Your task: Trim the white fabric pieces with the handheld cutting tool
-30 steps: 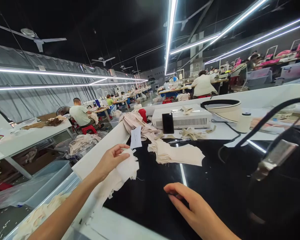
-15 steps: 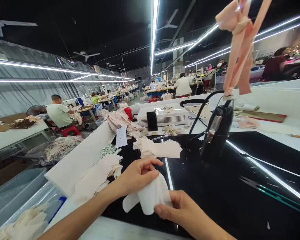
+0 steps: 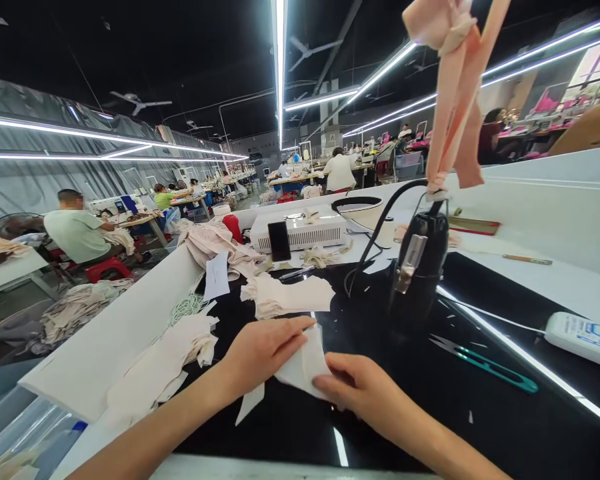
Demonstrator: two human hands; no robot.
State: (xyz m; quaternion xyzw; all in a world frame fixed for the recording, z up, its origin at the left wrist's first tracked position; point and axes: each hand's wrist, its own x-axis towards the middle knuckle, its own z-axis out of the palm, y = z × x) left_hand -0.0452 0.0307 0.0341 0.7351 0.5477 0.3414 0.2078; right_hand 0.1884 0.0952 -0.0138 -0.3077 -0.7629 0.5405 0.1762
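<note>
A small white fabric piece (image 3: 303, 367) is held between my hands, just above the glossy black tabletop (image 3: 380, 413). My left hand (image 3: 263, 350) grips its upper left side, fingers pressed together over it. On the lower right edge, my right hand (image 3: 355, 380) pinches the cloth between thumb and fingers. A narrow white flap (image 3: 251, 403) hangs below my left hand. Beyond them lies a stack of cream fabric pieces (image 3: 290, 297). Another cream pile (image 3: 163, 367) rests to the left, beside my left forearm.
Teal thread snips (image 3: 485, 363) lie at right, near a white device (image 3: 587, 337). A black cutting machine (image 3: 420, 257) hangs from peach fabric strips (image 3: 455, 113). Behind stand a phone (image 3: 279, 241) and a white box (image 3: 325, 230). A seated person (image 3: 75, 227) works at left.
My view has turned right, bringing the white device into sight. The white fabric, curled over before, now lies flatter and folded between my hands.
</note>
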